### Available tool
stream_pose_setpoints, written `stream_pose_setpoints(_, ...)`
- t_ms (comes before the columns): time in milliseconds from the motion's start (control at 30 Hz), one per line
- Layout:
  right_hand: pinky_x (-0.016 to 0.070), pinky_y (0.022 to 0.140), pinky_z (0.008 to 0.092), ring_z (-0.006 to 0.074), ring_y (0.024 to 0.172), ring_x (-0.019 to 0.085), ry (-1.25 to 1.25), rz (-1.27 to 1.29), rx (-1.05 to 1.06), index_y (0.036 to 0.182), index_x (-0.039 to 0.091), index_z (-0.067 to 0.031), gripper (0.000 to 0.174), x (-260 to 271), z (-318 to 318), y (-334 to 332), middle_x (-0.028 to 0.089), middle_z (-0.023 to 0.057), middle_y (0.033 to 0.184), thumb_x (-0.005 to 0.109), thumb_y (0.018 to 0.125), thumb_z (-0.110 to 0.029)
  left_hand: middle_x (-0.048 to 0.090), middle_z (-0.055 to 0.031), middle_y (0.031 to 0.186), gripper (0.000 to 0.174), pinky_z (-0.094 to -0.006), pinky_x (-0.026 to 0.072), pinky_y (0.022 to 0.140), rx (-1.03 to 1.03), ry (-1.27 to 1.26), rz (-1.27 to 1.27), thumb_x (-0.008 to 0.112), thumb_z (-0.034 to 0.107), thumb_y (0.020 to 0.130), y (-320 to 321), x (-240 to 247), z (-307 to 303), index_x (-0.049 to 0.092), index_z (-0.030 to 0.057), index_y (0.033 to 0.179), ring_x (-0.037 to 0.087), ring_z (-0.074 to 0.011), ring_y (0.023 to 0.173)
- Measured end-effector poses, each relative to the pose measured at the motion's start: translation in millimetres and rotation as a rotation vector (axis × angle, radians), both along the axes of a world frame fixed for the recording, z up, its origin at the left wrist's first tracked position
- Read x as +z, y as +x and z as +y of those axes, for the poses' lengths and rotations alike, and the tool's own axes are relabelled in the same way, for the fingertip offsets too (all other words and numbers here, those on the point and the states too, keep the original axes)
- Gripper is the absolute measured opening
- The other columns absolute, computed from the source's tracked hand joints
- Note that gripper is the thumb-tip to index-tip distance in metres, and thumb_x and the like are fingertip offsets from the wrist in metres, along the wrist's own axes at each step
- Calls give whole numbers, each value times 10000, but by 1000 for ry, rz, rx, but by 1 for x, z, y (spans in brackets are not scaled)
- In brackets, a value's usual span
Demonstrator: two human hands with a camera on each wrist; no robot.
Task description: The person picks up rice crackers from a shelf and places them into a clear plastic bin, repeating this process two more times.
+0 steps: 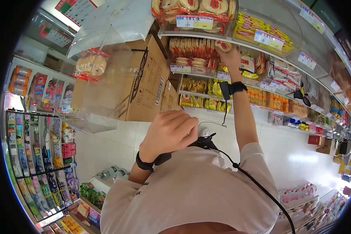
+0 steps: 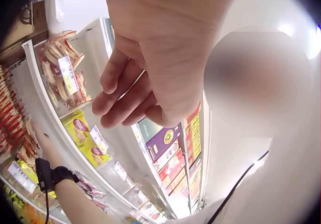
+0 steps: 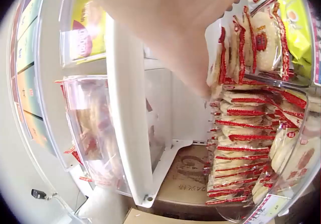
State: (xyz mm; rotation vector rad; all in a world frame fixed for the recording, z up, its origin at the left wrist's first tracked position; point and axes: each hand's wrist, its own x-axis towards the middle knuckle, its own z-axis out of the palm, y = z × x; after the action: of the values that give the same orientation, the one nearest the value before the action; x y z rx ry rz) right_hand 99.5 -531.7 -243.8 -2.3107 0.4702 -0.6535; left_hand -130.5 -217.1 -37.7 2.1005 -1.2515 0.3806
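My right hand (image 1: 233, 59) reaches into the shelf and grips red-edged packs of round rice crackers (image 1: 223, 46). In the right wrist view, these rice cracker packs (image 3: 241, 48) stand upright against the hand (image 3: 185, 28), its fingertips mostly hidden. Right beside them a long stacked row of similar packs (image 3: 241, 148) fills a clear plastic bin; the head view shows this row (image 1: 191, 47) to the left of the hand. My left hand (image 1: 169, 130) hovers before the chest, fingers loosely curled and holding nothing. The left wrist view shows the same hand (image 2: 155, 58) with its palm bare.
A large cardboard box (image 1: 144, 85) stands left of the shelf, with a clear bin (image 1: 93, 89) and one cracker bag (image 1: 90, 65) beside it. Above the right hand runs a shelf edge with price tags (image 1: 194, 22). Yellow snack packs (image 1: 257, 31) sit upper right. A black cable (image 1: 261, 187) crosses the shirt.
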Motion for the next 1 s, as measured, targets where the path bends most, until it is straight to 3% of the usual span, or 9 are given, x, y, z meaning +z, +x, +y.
stream_pose_setpoints(33, 422, 1079, 572, 466, 1294, 529, 55, -12, 40, 1409, 529, -61, 936, -2, -3, -4, 492, 305, 1444, 825, 716, -617, 634, -60, 701, 149, -330, 458, 509, 24, -4, 7, 709, -36, 739, 0, -3, 2, 670, 36, 864, 601, -236, 574)
stream_pose_setpoints(67, 446, 1055, 551, 440, 1249, 557, 46, -27, 5, 1398, 537, -58, 915, -5, -4, -5, 516, 295, 1405, 881, 694, -532, 631, -59, 697, 141, -331, 457, 507, 46, -9, 16, 706, -37, 746, 1, -8, 5, 667, 37, 860, 598, -236, 571)
stream_pose_setpoints(167, 465, 1028, 532, 445, 1186, 575, 66, -149, 21, 1404, 526, -32, 911, -20, -13, -8, 540, 275, 1334, 919, 688, -434, 628, -62, 689, 122, -337, 458, 506, 94, -29, 50, 702, -35, 766, 3, -11, 10, 659, 35, 856, 602, -237, 566)
stream_pose_setpoints(267, 475, 1005, 528, 460, 1158, 569, 144, -185, -113, 1414, 510, -2, 904, -1, -4, -23, 529, 263, 1290, 938, 690, -335, 633, -73, 689, 95, -340, 464, 509, 103, -52, 102, 704, -21, 789, 10, -18, 13, 657, 31, 854, 616, -240, 566)
stream_pose_setpoints(467, 459, 1012, 502, 445, 1169, 552, 160, -352, -222, 1414, 500, 12, 863, 1, -9, -45, 491, 241, 1271, 931, 716, -256, 654, -97, 710, 60, -320, 484, 535, 115, -12, 230, 713, 22, 839, 30, -45, 9, 675, 11, 884, 643, -233, 580)
stream_pose_setpoints(600, 448, 1028, 477, 391, 1159, 550, 347, -468, -272, 1387, 501, 36, 841, -10, -20, -47, 473, 223, 1278, 939, 720, -228, 649, -108, 711, 78, -297, 495, 554, 150, -86, 402, 704, 51, 886, 42, -63, -1, 683, -15, 921, 647, -201, 589)
stream_pose_setpoints(700, 494, 981, 439, 331, 1136, 593, 500, -575, -207, 1378, 505, 40, 834, -50, -44, -36, 536, 203, 1264, 948, 729, -241, 650, -92, 691, 118, -282, 502, 567, 198, -17, 497, 681, 91, 944, 58, -85, -11, 686, -27, 947, 641, -164, 585)
stream_pose_setpoints(833, 552, 892, 353, 228, 1073, 650, 775, -572, -85, 1371, 513, 36, 744, 6, -12, -87, 626, 160, 1233, 915, 792, -202, 711, -48, 857, 217, -256, 508, 619, 111, -165, 795, 653, 185, 1012, 83, -114, -23, 672, -28, 1054, 656, -91, 720)
stream_pose_setpoints(1000, 571, 861, 301, 164, 1065, 661, 1046, -312, 211, 1399, 495, 38, 646, 55, 46, -166, 653, 115, 1224, 839, 870, -101, 686, -34, 1109, 424, -229, 510, 707, 93, -447, 1005, 638, 354, 1042, 91, -132, -65, 601, -18, 1241, 636, -44, 938)
